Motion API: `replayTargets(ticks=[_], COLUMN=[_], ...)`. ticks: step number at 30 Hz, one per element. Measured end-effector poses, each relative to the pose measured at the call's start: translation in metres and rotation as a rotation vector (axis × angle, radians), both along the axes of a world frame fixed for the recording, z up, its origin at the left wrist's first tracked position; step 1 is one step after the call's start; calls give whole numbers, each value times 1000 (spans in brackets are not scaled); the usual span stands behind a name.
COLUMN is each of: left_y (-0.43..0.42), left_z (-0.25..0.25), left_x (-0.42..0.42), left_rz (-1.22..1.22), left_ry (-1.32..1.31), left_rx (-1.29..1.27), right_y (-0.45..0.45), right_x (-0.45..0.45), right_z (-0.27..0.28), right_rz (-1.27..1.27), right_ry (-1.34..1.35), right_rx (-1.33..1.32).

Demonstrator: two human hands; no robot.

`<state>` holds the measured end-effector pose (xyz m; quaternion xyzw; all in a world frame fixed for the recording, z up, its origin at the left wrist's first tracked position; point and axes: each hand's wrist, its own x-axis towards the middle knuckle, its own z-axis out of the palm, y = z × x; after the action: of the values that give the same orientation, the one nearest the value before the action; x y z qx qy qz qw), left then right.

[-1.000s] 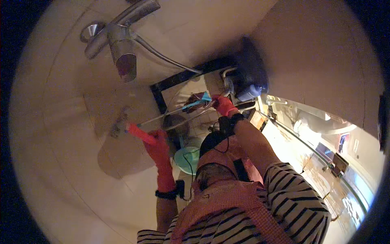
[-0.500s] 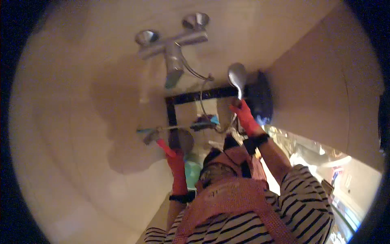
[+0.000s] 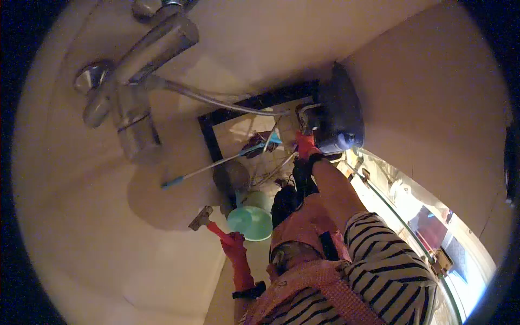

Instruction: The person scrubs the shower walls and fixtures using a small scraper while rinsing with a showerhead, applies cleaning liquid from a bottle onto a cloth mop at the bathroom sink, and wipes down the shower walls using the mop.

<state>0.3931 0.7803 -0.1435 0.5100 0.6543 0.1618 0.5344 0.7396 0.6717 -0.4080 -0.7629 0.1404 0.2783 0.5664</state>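
My right hand (image 3: 307, 146), in a red glove, is closed around the handle of a shower head (image 3: 307, 111). Its metal outline is seen edge-on against a dark, rounded object. In my left hand (image 3: 236, 250), also red-gloved, is a small scraper-like tool (image 3: 201, 218) with a red handle and a flat grey head, pointing up and left. The fingers wrap the lower handle. A green basin (image 3: 250, 223) stands just right of that tool, below my hands. The tool's exact kind is hard to tell.
A chrome mixer tap (image 3: 138, 103) juts from the wall at upper left, with a metal hose (image 3: 216, 103) running right. A long blue-and-white pole (image 3: 211, 165) crosses below. The dark rounded object (image 3: 346, 105) stands right, beside a shelf (image 3: 401, 222) holding items.
The view has shifted closer to the tap. My right hand has drawn down and left with the shower head, which has turned edge-on. My left hand sits lower with its tool.
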Motion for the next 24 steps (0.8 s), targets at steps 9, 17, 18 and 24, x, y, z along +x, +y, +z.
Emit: replayTargets(ticks=[9,17,18,24], left_y=[-5,-10,-11,-22], left_z=[-28,-45,-43,-88], left_x=[-4,31,27,-1], left_rz=[116,36,-6,-30], left_ry=[-71,77,87,33], left_rx=[-225,-202,-247,-179], right_y=[-42,-32,-42,-96], right_x=[12,15,14,29], right_z=[-30,-23,-48,-172], right_rz=[-13,110,94,435], right_ry=[144,169,150,117], right_rx=[354,-616,-605,-832])
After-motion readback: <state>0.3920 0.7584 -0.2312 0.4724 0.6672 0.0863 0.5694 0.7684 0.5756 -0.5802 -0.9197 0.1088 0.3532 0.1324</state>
